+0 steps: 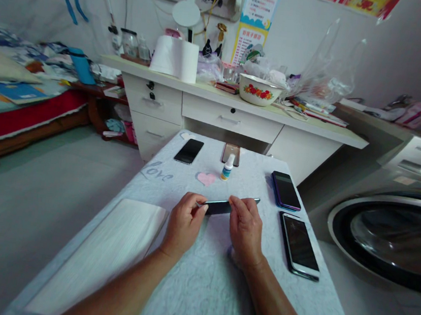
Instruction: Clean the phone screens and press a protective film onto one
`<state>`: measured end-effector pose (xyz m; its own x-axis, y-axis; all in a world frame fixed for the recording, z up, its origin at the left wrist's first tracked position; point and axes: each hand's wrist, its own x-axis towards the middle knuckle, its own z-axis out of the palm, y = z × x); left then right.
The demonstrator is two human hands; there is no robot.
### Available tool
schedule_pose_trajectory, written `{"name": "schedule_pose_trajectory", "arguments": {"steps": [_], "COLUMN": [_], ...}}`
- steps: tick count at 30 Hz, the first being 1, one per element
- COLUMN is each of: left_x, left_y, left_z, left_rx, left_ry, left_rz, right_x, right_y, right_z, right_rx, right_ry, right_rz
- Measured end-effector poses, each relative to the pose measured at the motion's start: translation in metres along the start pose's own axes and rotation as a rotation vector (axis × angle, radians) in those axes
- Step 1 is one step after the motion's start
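Observation:
Between my two hands a dark smartphone (pixel 218 207) is held sideways, seen nearly edge-on above the cloth-covered table (pixel 195 283). My left hand (pixel 186 222) pinches its left end between thumb and fingers. Its right end is gripped by my right hand (pixel 246 229), the fingers bent over the upper edge. Just beyond the phone stands a small white bottle (pixel 227 168) with a blue and yellow label. Behind the bottle lies a brownish phone case (pixel 231 153). The phone's screen is mostly turned out of sight.
A black phone (pixel 188 152) lies at the far left of the table. Along the right edge rest a purple-edged phone (pixel 286 191) and a white phone (pixel 300 245). An open-looking pale book (pixel 106 252) is at the left. Beyond stands a cluttered desk (pixel 218 97); a washing machine (pixel 400 201) is at right.

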<state>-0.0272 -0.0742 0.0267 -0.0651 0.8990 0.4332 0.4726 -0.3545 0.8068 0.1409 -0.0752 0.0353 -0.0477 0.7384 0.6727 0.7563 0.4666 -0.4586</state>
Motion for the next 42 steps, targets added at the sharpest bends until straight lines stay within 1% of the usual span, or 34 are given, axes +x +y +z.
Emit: {"name": "schedule_pose_trajectory", "arguments": {"steps": [10,15,18,21,23,25,28,30,33,38,42], "left_x": [-0.002,-0.004,-0.005,-0.002,0.003,0.010,0.028,0.041,0.056,0.069,0.076], "left_y": [-0.001,0.009,0.021,0.037,0.046,0.052,0.052,0.048,0.045,0.050,0.051], "left_z": [0.001,-0.002,-0.007,-0.014,-0.017,-0.020,-0.024,-0.026,-0.025,-0.019,-0.017], "left_rx": [0.049,0.151,0.280,0.467,0.585,0.651,0.649,0.610,0.579,0.640,0.633], "left_ry": [0.001,-0.023,-0.092,-0.178,-0.244,-0.287,-0.364,-0.429,-0.469,-0.539,-0.609], "left_rz": [0.029,0.064,0.095,0.102,0.110,0.125,0.150,0.135,0.145,0.191,0.153], "right_x": [-0.002,-0.002,-0.003,-0.003,-0.004,-0.004,-0.004,-0.003,-0.002,0.000,0.000], "right_y": [0.002,0.003,0.004,0.004,0.004,0.004,0.004,0.005,0.007,0.013,0.016], "right_z": [0.003,0.001,0.001,0.001,0.000,0.000,-0.001,0.000,0.000,-0.001,-0.001], "right_rx": [0.031,0.042,0.055,0.065,0.067,0.069,0.067,0.066,0.056,0.034,0.016], "right_ry": [-0.005,0.000,0.006,0.011,0.010,0.005,0.009,0.019,0.034,0.048,0.048], "right_rz": [-0.016,-0.014,-0.013,-0.017,-0.015,-0.017,-0.025,-0.024,-0.016,0.000,0.002]}}
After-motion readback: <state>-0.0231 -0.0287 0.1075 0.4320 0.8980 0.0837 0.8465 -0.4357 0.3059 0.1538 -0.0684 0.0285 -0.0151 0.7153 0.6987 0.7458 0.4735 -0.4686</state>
